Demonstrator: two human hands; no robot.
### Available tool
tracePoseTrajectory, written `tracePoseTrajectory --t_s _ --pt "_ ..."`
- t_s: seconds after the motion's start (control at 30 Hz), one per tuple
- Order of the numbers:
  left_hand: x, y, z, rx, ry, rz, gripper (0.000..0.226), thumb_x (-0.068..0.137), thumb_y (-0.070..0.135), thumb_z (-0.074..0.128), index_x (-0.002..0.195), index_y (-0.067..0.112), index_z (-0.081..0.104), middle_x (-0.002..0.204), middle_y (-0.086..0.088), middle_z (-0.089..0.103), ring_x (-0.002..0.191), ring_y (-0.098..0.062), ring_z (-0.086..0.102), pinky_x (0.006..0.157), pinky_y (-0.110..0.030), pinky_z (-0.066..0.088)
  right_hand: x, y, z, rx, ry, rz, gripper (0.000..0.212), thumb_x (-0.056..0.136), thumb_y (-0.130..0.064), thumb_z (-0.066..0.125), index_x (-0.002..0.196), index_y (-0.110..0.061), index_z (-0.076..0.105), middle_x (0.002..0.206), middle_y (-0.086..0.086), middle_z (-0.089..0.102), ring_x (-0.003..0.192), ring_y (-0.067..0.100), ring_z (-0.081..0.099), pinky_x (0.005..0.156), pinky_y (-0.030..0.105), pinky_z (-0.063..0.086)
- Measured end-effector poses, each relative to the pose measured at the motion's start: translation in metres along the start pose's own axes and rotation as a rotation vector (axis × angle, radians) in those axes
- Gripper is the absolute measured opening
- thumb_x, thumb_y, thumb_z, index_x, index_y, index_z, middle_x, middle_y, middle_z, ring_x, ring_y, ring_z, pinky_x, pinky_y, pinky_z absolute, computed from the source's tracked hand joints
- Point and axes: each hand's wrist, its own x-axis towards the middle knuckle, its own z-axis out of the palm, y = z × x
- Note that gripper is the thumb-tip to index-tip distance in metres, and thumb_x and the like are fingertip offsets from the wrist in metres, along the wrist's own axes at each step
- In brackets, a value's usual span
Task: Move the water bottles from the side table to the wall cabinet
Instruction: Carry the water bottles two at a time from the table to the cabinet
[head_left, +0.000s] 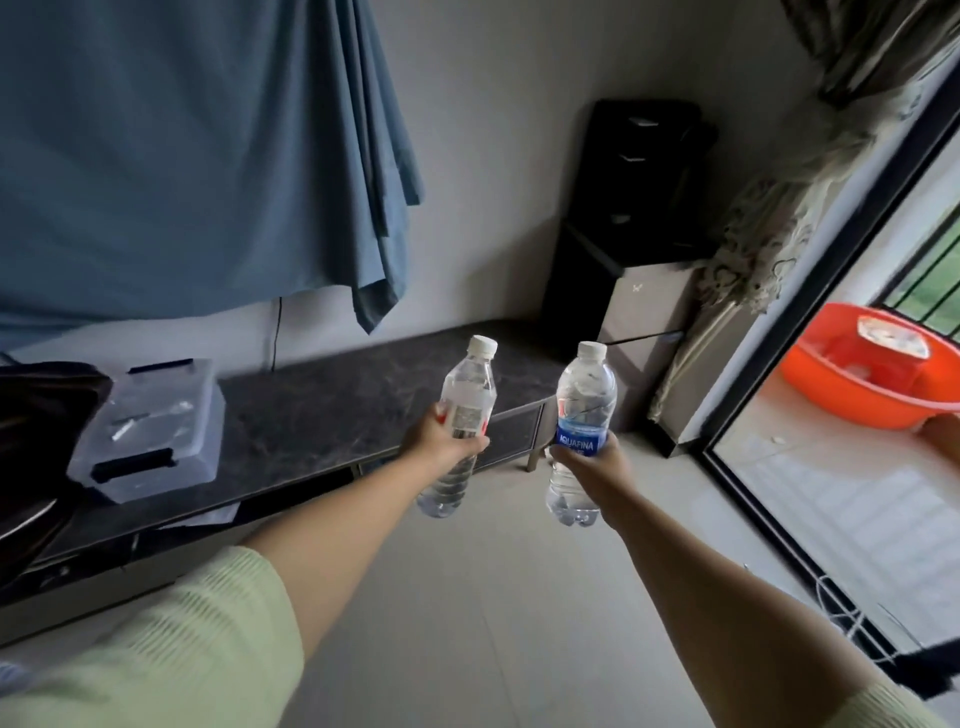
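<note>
now two water bottles: left hand (445, 439) grips one (460, 421), right hand (592, 462) one (582, 415)

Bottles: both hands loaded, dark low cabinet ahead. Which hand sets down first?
Left, probably. The left hand grips the clear bottle right at the dark cabinet top's front edge. The right hand holds the blue-label bottle past the cabinet's right end, over floor.
</note>
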Motion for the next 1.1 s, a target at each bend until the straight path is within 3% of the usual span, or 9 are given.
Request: tracePoseTrajectory --t_s 0.17,0.33,0.4,0.8,0.97,1.1 --pt "0.077 0.021 0.003 -0.006 -0.009 -0.042 0.08 0.038 0.053 0.08 0.107 0.028 0.048 0.104 0.001 0.067 0.097 -0.022 0.065 0.096 -0.043 0.05 0.074 -0.016 0.006 -0.019 0.015 0.04 0.06 0.052 -0.039 0.079 0.104 -0.015 0.061 0.087 0.005 0.073 0.079 0.024 0.072 0.077 0.044 0.06" --pt "0.14 0.044 0.016 0.013 -0.013 -0.031 0.062 0.065 0.033 0.086 0.113 0.021 0.05 0.109 -0.001 0.065 0.097 -0.02 0.062 0.091 -0.033 0.047 0.134 -0.04 0.009 -0.022 0.045 0.051 0.04 0.071 -0.02 0.08 0.104 -0.014 0.058 0.091 0.003 0.07 0.08 0.018 0.068 0.063 0.024 0.05" --pt "0.175 0.055 0.024 0.031 -0.004 -0.024 0.062 0.066 0.033 0.086 0.117 0.017 0.053 0.108 -0.001 0.066 0.094 -0.019 0.062 0.084 -0.029 0.046 0.172 -0.045 0.008 -0.018 0.024 0.04 0.04 0.072 -0.021 0.08 0.105 -0.016 0.058 0.092 0.002 0.07 0.082 0.018 0.068 0.068 0.025 0.05" --pt "0.365 0.11 0.094 0.047 0.013 -0.17 0.066 0.06 0.043 0.085 0.11 0.026 0.046 0.105 0.001 0.065 0.097 -0.023 0.064 0.092 -0.042 0.052 0.405 -0.065 -0.013 -0.05 -0.066 0.105 0.047 0.075 -0.021 0.08 0.115 -0.015 0.056 0.103 0.005 0.069 0.091 0.022 0.066 0.083 0.035 0.053" --pt "0.427 0.111 0.108 0.036 0.003 -0.22 0.059 0.065 0.035 0.086 0.107 0.026 0.045 0.101 0.001 0.064 0.093 -0.022 0.064 0.09 -0.043 0.052 0.473 -0.06 0.004 -0.078 -0.115 0.167 0.05 0.073 -0.023 0.082 0.115 -0.018 0.055 0.104 0.003 0.068 0.093 0.021 0.066 0.09 0.038 0.054" --pt "0.481 0.111 0.113 0.038 -0.03 -0.225 0.061 0.064 0.039 0.085 0.111 0.026 0.047 0.1 0.004 0.064 0.092 -0.019 0.063 0.088 -0.041 0.052 0.527 -0.058 0.02 -0.147 -0.117 0.206 0.048 0.072 -0.024 0.081 0.113 -0.02 0.057 0.101 0.001 0.069 0.091 0.019 0.066 0.085 0.035 0.053"
